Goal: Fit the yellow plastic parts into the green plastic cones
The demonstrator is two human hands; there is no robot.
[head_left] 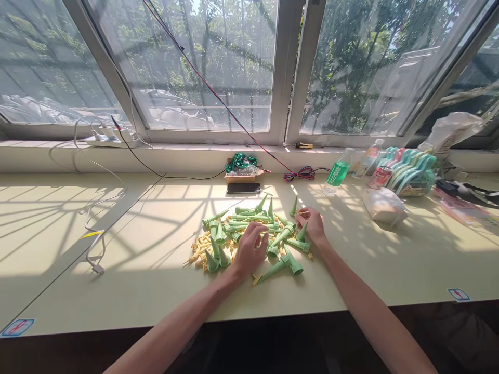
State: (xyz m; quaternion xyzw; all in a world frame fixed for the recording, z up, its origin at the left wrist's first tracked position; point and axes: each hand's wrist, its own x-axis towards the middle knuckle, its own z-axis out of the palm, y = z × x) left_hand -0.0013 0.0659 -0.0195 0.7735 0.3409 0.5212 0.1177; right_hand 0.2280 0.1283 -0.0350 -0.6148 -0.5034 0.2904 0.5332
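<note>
A heap of green plastic cone-tipped spikes (pixel 275 267) and small pale-yellow plastic pieces (pixel 200 248) lies on the table in front of me. Over its middle hovers my left hand (pixel 251 249), its fingers loosely curved and apart, with nothing visible in them. At the heap's right side my right hand (pixel 313 224) has its fingertips pinched together on what looks like a small yellow piece (pixel 299 212). Just beyond those fingertips a green cone (pixel 293 206) points upward. Another green cone (pixel 302 232) is beneath the right hand. Some pieces are hidden behind both hands.
Behind the heap lie a phone (pixel 243 188) and a small box (pixel 244 170) with green material. To the right stand a green-labelled bottle (pixel 337 174), a can (pixel 380 177), teal hangers (pixel 415 174) and a white packet (pixel 384 205). A cable (pixel 93 234) crosses the left table.
</note>
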